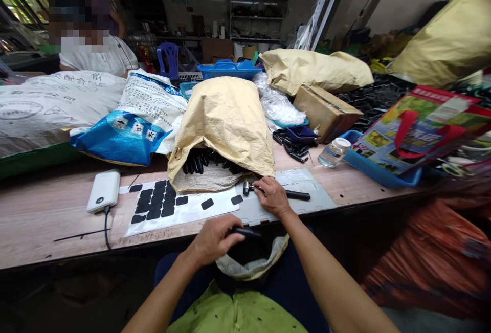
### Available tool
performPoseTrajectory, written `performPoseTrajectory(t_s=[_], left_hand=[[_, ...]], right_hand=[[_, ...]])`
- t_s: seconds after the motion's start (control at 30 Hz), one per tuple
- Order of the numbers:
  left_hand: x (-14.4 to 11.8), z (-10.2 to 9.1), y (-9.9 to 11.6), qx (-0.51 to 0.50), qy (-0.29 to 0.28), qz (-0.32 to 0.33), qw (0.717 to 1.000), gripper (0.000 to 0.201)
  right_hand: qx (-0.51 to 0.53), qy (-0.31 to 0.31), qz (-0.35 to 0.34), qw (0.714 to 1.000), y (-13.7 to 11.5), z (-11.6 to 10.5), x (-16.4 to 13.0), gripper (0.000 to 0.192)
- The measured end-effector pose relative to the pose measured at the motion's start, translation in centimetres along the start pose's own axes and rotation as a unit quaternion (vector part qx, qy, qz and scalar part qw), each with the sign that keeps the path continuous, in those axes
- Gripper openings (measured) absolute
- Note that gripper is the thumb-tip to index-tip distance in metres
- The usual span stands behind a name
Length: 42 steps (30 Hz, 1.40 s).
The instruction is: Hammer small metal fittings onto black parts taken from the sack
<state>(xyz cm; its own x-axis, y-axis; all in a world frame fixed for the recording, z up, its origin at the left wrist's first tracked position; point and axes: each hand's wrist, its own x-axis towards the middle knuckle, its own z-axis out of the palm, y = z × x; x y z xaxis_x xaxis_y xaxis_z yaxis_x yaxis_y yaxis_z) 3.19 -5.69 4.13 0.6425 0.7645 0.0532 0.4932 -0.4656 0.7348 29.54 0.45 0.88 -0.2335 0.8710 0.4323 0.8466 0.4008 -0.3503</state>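
Note:
My left hand is closed around a slim black piece, held above the open mouth of a sack on my lap. On the grey board, my right hand has its fingers closed on the shaft of a hammer. The hammer's metal head shows left of the fingers and its black grip to the right. Just behind, a tan paper sack lies with its mouth towards me, several long black pieces inside. Left of my hands is a white sheet bearing black rounded patches.
A white power bank with a cable lies at left, before a blue-and-white bag. At right are a clear jar, a cardboard box and a colourful bag in a blue tray. Another person sits across the table.

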Motion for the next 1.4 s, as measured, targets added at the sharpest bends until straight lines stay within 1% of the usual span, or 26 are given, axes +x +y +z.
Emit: performPoseTrajectory(t_s=[0.07,0.1,0.17,0.23,0.33,0.47,0.57,0.63,0.73,0.83,0.9,0.97,1.07,1.13,1.2,1.23,1.27,1.3,1.33,1.37,1.4], left_hand=[[-0.4,1.8,1.4,0.035,-0.068,-0.008,0.997,0.019],[-0.5,2.7,1.8,0.074,-0.091,-0.022,0.993,0.018],[-0.4,4.5,2.2,0.154,-0.117,-0.050,0.980,0.018],[-0.2,6.0,2.0,0.202,-0.138,-0.072,0.967,0.019],[-0.3,7.7,1.0,0.224,-0.158,-0.122,0.954,0.023],[-0.9,8.8,-1.4,0.238,-0.157,-0.186,0.940,0.028],[-1.2,8.8,-2.8,0.239,-0.142,-0.219,0.935,0.030],[-1.3,8.5,-3.1,0.241,-0.132,-0.227,0.934,0.032],[-1.3,8.0,-2.9,0.248,-0.128,-0.230,0.932,0.032],[-1.4,7.5,-2.0,0.241,-0.125,-0.236,0.933,0.028],[-1.5,7.1,-1.1,0.224,-0.121,-0.229,0.940,0.024],[-1.6,6.5,0.0,0.189,-0.115,-0.210,0.952,0.019],[-0.8,4.8,1.3,0.106,-0.096,-0.178,0.974,0.017],[0.6,2.8,1.6,0.052,-0.067,-0.167,0.982,0.020],[2.6,0.2,1.0,0.024,0.002,-0.179,0.984,0.026],[3.7,-1.2,0.3,0.029,0.057,-0.202,0.977,0.027],[4.9,-2.7,-0.5,0.047,0.121,-0.228,0.965,0.028],[6.0,-4.1,-1.4,0.072,0.178,-0.257,0.947,0.029],[7.1,-5.4,-2.4,0.105,0.230,-0.291,0.923,0.030],[8.0,-6.5,-3.4,0.132,0.268,-0.320,0.899,0.032],[8.9,-7.5,-4.3,0.153,0.292,-0.344,0.879,0.033]], right_hand=[[-0.001,0.000,0.002,1.000,0.0,0.0,0.0,0.018],[0.000,0.000,0.003,1.000,0.0,0.0,0.0,0.018],[0.001,-0.001,0.005,1.000,0.0,0.0,-0.1,0.018],[0.000,0.000,0.006,1.000,0.0,0.1,-0.1,0.018],[-0.002,0.002,0.007,1.000,0.0,0.2,-0.1,0.017],[-0.003,0.001,0.007,1.000,0.1,0.2,-0.1,0.017],[-0.005,0.001,0.009,1.000,0.1,0.1,0.0,0.017],[-0.005,0.000,0.010,1.000,0.1,0.1,0.0,0.016],[-0.003,-0.001,0.011,1.000,0.0,0.1,-0.1,0.016],[-0.001,0.003,0.011,1.000,0.0,0.1,-0.1,0.016],[0.000,0.006,0.011,1.000,0.0,0.1,-0.1,0.017],[0.000,0.007,0.011,1.000,0.0,0.1,-0.1,0.017],[-0.002,0.007,0.011,1.000,0.0,0.2,-0.1,0.017],[-0.004,0.005,0.011,1.000,0.0,0.2,-0.1,0.016],[-0.005,0.004,0.012,1.000,0.0,0.2,-0.2,0.016],[-0.005,0.004,0.012,1.000,0.0,0.2,-0.2,0.016],[-0.004,0.004,0.013,1.000,0.0,0.2,-0.1,0.015],[-0.003,0.004,0.014,1.000,0.0,0.1,-0.1,0.015],[-0.001,0.003,0.014,1.000,0.0,0.1,-0.1,0.015],[0.002,0.002,0.015,1.000,0.1,0.1,-0.1,0.016],[0.005,0.001,0.015,1.000,0.1,0.1,-0.1,0.016]])
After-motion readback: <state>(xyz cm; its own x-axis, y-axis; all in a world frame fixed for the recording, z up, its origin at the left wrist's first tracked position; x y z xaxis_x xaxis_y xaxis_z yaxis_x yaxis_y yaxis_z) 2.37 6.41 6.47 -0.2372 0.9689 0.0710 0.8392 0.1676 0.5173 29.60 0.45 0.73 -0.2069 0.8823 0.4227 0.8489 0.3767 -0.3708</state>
